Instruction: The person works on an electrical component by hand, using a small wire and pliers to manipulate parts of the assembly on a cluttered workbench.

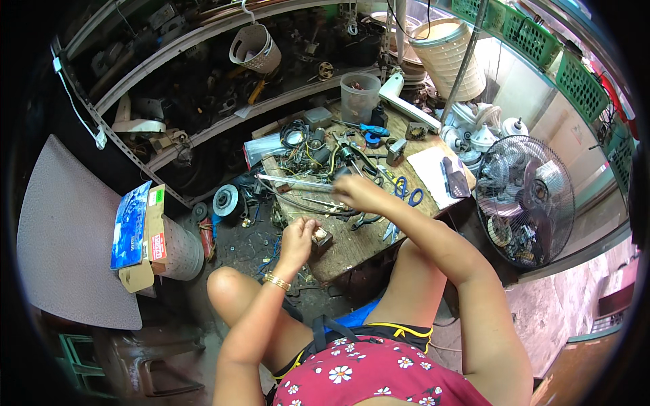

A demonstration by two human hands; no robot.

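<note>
My left hand (pixel 300 238), with a gold bracelet at its wrist, is closed on a small boxy metal part (pixel 321 239) at the near left edge of the wooden worktable (pixel 352 252). The fingers hide much of that part. Further right and higher, my right hand (pixel 355 193) is curled over the tabletop, slightly blurred. What it grips cannot be made out; a dark rounded shape shows just beyond its fingers. A long silver bar (pixel 292 181) lies across the table and ends close to this hand. Dark cable curves beneath the hand.
Blue-handled scissors (pixel 408 191), pliers (pixel 334 161), a blue screwdriver (pixel 374 129), wire pieces and a clear tub (pixel 359 95) crowd the table. A caged fan (pixel 525 199) stands right. A cardboard box (pixel 161 227) tops a bin at left. Shelves of parts stand behind.
</note>
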